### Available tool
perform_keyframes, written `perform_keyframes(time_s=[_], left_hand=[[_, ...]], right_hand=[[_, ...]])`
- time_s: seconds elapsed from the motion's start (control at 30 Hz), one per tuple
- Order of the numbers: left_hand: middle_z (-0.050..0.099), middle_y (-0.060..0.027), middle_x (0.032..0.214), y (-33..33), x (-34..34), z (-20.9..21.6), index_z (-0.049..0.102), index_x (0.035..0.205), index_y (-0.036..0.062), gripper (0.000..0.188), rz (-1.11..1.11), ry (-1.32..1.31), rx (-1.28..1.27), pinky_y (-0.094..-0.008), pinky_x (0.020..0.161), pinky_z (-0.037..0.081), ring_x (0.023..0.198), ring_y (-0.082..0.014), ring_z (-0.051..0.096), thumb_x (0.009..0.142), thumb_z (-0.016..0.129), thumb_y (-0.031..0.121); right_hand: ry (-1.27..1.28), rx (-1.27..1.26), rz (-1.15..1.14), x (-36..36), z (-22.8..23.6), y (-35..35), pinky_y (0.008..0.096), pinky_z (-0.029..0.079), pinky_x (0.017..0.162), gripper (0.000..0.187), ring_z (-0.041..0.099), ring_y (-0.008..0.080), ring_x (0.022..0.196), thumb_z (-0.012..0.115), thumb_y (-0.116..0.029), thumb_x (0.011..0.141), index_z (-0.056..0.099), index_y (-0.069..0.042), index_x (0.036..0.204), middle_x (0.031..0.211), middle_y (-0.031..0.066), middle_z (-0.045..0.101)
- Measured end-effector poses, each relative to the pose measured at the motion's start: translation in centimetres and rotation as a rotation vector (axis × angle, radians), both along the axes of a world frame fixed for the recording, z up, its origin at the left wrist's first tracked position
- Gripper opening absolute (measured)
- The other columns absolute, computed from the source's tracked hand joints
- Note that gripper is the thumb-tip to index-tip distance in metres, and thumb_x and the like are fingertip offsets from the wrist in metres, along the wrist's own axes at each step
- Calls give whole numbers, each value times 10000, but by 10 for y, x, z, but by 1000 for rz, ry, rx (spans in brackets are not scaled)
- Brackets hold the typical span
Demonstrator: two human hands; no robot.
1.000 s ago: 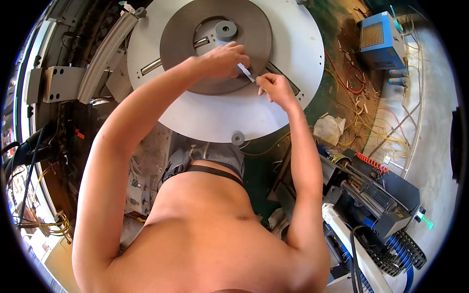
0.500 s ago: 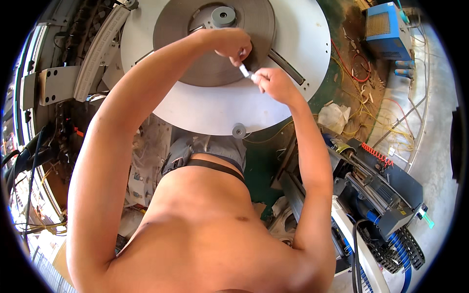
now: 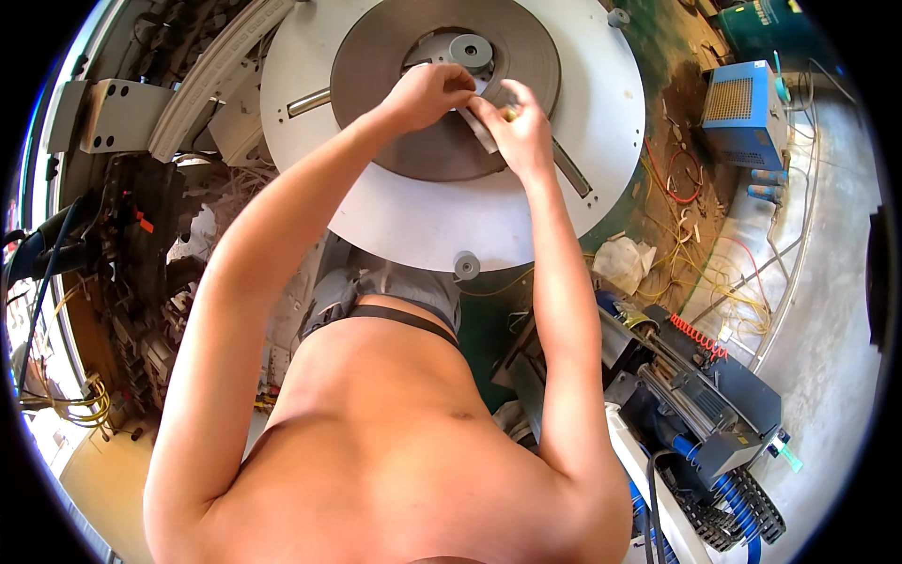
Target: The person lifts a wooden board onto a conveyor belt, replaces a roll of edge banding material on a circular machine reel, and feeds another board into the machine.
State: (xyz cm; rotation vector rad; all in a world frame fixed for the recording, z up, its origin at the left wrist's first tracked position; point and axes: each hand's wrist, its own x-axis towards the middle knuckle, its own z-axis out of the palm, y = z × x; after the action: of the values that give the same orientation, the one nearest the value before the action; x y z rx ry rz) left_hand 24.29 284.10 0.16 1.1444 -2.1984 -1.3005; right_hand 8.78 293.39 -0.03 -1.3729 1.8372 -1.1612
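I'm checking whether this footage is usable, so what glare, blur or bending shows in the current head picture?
Head view: bright glare washes out parts of the left edge; the right hand looks slightly blurred, the blue box sharper; straight edges curve toward the black rim.

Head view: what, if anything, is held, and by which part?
A white strip, apparently by its upper end, beside left grip and right grip; which holds it is unclear.
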Motion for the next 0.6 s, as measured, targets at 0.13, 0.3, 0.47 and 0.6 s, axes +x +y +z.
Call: perform_keyframes(time_s=[0.13,0.3,0.47,0.6], left_hand=[[605,-117,1041,44,17,-4,581,1055,37,456,24,-316,-514,-452,980,331,1077,-266,518,745,651,364],[410,-126,1293,79,29,-11,396,1258,-4,806,-5,-329,-563,-519,1067,135,1279,-277,287,694,641,516],[369,-158,1311,86,27,-12,328,1304,-12,977,-65,-334,-543,-520,1077,66,1301,-294,238,618,648,605],[370,-166,1306,86,45,-9,351,1291,-18,971,-55,-309,-508,-515,1076,69,1299,-304,235,571,703,530]], right_hand=[[95,116,139,-5,-12,-22,330,481,602,450,634,242,647,630,-408,788,611,36,860,671,163,634],[-261,441,294,5,2,-31,244,414,449,226,541,107,509,617,-218,826,531,-21,754,631,72,590],[-1536,-288,439,-23,63,-95,175,325,419,209,396,43,479,584,-153,842,470,-116,670,553,-23,437],[-901,-365,373,29,151,-79,214,285,399,69,394,84,441,521,-103,863,460,-70,850,605,54,521]])
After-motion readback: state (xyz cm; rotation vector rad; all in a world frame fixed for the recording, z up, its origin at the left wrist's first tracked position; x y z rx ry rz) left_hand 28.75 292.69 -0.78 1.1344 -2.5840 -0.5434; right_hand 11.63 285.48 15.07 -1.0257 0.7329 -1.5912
